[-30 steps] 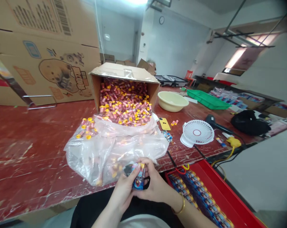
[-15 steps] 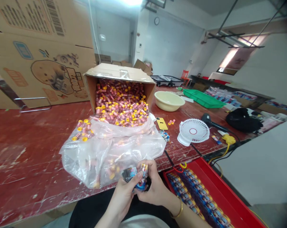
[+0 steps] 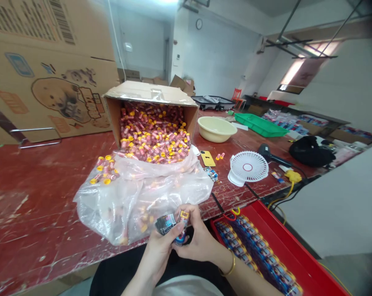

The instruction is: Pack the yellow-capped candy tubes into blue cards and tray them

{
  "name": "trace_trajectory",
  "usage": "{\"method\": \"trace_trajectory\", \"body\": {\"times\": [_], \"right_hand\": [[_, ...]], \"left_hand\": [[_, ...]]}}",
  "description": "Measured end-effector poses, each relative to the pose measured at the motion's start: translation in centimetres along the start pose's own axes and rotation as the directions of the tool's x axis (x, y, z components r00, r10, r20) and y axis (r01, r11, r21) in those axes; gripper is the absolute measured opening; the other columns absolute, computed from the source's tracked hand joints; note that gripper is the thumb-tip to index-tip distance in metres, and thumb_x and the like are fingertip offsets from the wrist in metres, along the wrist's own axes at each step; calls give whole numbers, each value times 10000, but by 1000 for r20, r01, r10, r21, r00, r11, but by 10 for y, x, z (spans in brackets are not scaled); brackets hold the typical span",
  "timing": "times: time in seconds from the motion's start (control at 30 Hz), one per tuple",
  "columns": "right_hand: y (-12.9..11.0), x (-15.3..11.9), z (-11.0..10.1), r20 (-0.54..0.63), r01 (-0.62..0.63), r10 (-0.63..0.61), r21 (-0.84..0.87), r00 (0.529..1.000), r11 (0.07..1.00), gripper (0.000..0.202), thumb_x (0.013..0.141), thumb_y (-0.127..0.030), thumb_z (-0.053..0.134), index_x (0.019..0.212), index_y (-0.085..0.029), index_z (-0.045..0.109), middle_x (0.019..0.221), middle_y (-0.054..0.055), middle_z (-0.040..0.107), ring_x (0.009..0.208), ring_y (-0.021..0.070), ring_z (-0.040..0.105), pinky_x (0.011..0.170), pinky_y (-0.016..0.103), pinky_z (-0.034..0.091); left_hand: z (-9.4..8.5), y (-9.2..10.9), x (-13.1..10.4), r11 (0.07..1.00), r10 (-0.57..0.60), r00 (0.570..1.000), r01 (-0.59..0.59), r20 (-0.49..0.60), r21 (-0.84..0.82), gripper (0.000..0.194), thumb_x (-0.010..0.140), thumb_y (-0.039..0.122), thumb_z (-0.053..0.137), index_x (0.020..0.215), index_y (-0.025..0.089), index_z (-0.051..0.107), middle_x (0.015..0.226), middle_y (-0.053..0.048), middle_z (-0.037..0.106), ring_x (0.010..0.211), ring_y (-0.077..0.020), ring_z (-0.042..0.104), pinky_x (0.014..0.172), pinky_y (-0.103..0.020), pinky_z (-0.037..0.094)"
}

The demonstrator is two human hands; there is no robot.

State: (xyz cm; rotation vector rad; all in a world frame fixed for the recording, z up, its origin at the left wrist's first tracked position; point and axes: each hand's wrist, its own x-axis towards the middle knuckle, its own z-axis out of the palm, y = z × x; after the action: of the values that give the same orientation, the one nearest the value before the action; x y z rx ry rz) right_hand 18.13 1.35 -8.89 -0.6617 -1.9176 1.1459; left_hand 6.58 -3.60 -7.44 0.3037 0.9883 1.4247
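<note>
I have both hands, left (image 3: 161, 246) and right (image 3: 198, 238), closed around the yellow-capped tube (image 3: 182, 226), which sits between them just off the tabletop's (image 3: 59, 222) near edge, below the plastic bag (image 3: 173, 187).

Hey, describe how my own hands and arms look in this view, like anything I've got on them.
Your left hand and forearm show no glove, sleeve, ring or bracelet. Your right hand is ungloved too, with a thin gold-coloured bangle around the wrist and no sleeve on the visible forearm.
</note>
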Motion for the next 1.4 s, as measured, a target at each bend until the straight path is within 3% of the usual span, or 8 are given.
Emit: {"method": "trace_trajectory", "body": {"times": [0.37, 0.53, 0.6, 0.73, 0.93, 1.13, 1.3, 1.4], "right_hand": [[1, -1, -8, 40, -88, 89, -32, 995, 996, 633, 580, -124, 701, 1091, -231, 344, 1009, 25, 489, 891, 169, 527, 790, 298, 468], [28, -28, -90, -273, -174, 92, -295, 958, 940, 676, 611, -248, 729, 1149, -210, 321, 1116, 68, 468, 993, 193, 520, 868, 321, 447], [46, -71, -144, -458, -385, 169, -434, 873, 814, 689, 600, -328, 730, 1142, -203, 323, 1186, 89, 438, 1087, 216, 482, 945, 348, 410], [64, -203, -224, -707, -814, 419, -416, 569, 405, 604, 569, -392, 687, 1051, -180, 391, 1080, 80, 494, 1007, 247, 523, 910, 398, 427], [84, -330, -226, -819, -958, 498, -264, 285, 115, 555, 489, -392, 709, 934, -204, 437, 1024, 90, 518, 1045, 347, 518, 852, 484, 426], [128, -332, -214, -788, -957, 555, -284, 265, 53, 625, 477, -448, 735, 990, -215, 464, 1311, 127, 414, 1245, 346, 394, 969, 471, 363], [122, -333, -218, -775, -954, 578, -297, 257, 25, 898, 447, -518, 743, 1212, -198, 399, 1348, 164, 386, 1298, 389, 329, 983, 539, 330], [107, -309, -216, -788, -900, 447, -423, 424, 108, 926, 564, -550, 682, 1325, -192, 294, 1417, 192, 306, 1340, 406, 247, 998, 601, 280]], "left_hand": [[0, -3, 8, 994, 1, 999, 3, -40, 109, 338, 617, 320, 812, 885, 139, 718, 781, -60, 756, 796, -233, 692, 656, -267, 543], [4, -10, 14, 971, -190, 981, 185, 22, 153, 388, 756, 320, 689, 1098, 149, 629, 1069, -129, 729, 1034, -301, 650, 785, -379, 573], [4, -15, 19, 951, -243, 967, 223, 71, 213, 441, 749, 314, 698, 1142, 145, 590, 1068, -141, 729, 1035, -314, 649, 801, -399, 575], [6, -29, 26, 897, -295, 951, 240, 98, 371, 481, 750, 363, 699, 1167, 160, 571, 1117, -138, 711, 1070, -328, 628, 767, -392, 593], [19, -38, 29, 863, -355, 930, 286, 97, 416, 415, 752, 370, 691, 1109, 168, 628, 1168, -119, 693, 1151, -330, 572, 789, -377, 592], [19, -37, 31, 871, -331, 940, 271, 81, 410, 461, 691, 378, 744, 1105, 203, 640, 1161, -88, 702, 1127, -338, 590, 768, -370, 603], [11, -37, 33, 879, -276, 961, 244, 20, 410, 552, 598, 340, 819, 1100, 189, 644, 999, -98, 760, 962, -326, 680, 682, -364, 610], [12, -34, 29, 893, -210, 978, 199, -18, 404, 489, 581, 338, 826, 1005, 141, 682, 892, -123, 773, 829, -305, 714, 599, -345, 600]]}}
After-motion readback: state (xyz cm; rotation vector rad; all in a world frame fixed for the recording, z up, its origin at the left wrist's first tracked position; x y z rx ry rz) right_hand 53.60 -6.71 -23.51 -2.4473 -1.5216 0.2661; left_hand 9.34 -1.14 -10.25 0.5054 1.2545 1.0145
